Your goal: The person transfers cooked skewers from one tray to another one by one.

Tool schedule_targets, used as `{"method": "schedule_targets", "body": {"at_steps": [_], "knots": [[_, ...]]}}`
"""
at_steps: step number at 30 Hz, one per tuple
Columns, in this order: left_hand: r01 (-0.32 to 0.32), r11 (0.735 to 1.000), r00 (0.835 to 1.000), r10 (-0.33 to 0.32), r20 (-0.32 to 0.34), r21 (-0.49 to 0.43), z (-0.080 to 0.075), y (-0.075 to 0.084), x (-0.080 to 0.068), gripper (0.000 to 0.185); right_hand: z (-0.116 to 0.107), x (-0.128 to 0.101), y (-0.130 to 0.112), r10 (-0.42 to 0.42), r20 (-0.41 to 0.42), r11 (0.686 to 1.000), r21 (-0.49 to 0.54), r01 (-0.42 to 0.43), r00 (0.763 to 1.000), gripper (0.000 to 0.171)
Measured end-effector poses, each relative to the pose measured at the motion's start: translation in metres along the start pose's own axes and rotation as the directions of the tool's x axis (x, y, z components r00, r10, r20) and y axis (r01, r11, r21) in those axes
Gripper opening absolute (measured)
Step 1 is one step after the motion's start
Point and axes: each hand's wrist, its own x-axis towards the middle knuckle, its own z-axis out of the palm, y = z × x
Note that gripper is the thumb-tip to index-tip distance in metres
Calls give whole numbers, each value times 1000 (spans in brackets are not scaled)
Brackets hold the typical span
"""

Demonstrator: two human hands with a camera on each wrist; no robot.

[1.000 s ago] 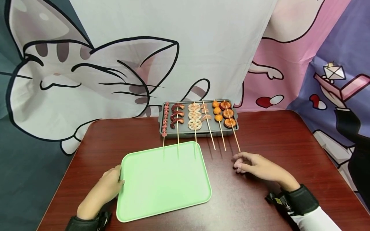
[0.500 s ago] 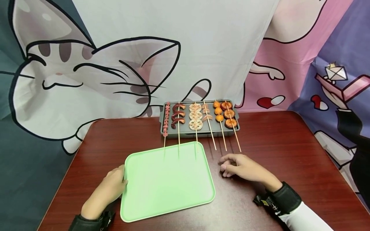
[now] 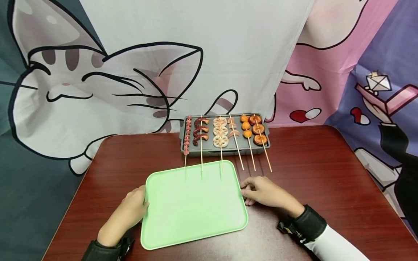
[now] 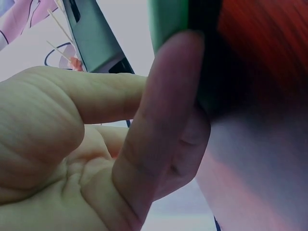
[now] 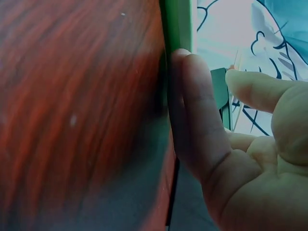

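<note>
A light green tray (image 3: 194, 203) lies flat on the dark red table (image 3: 310, 163), with nothing on it. My left hand (image 3: 141, 203) presses against its left rim; in the left wrist view a straight finger (image 4: 159, 120) lies on the green edge (image 4: 168, 19). My right hand (image 3: 246, 192) touches the right rim, and in the right wrist view a straight finger (image 5: 197, 120) rests along the green edge (image 5: 179, 24) with the thumb apart. Neither hand holds anything else.
Behind the green tray stands a grey tray (image 3: 262, 146) with several food skewers (image 3: 220, 131). Their sticks jut toward me, three of them over the green tray's far edge. A cartoon cloth backdrop (image 3: 130, 72) hangs behind the table.
The green tray has slid to the right with my left hand at its rim. My right hand moved left from the bare table to the tray's right edge.
</note>
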Motion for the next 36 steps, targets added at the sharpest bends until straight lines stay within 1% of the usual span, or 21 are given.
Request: {"method": "schedule_targets", "body": {"at_steps": [6,10,14,19,25,32,36], "knots": [[-2,1000,1000,2,-3,-2,1,1,1,55,6,2,-2,-15,-36,998,-66,13,999,25],[-1,1000,1000,1,-4,-14,2,2,1,58,8,3,-3,-11,-62,994,-111,4,998,19],[4,1000,1000,-4,0,-21,3,4,2,59,9,3,-5,-5,-70,989,-147,-5,998,14],[-8,1000,1000,8,-7,-26,3,6,3,59,10,4,-5,3,-84,985,-172,-18,996,15],[-6,1000,1000,6,-3,-21,2,10,6,58,9,4,-5,8,-104,984,-175,-27,995,15],[-44,999,998,43,-39,-31,4,13,8,56,5,1,-4,26,-118,981,-187,-48,993,16],[-48,998,998,47,-43,-29,5,15,11,56,3,-1,-4,34,-125,979,-196,-58,992,17]]}}
